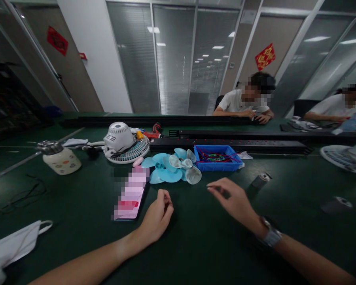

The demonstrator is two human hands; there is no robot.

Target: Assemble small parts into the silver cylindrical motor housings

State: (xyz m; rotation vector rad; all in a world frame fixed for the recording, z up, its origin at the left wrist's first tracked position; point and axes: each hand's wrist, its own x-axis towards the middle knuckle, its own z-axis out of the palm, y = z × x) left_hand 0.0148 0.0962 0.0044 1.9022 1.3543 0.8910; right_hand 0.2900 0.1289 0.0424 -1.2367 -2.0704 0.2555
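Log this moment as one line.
left hand: curled, beside phone | right hand: partly curled, in front of blue bin | fan blades: between phone and blue bin

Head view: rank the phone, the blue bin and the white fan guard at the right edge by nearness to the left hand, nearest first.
1. Phone: just left of the left hand and slightly beyond it.
2. Blue bin: beyond the hand, to its right.
3. White fan guard: far right, at the picture's edge.

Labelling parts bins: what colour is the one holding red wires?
The bin is blue; head view.
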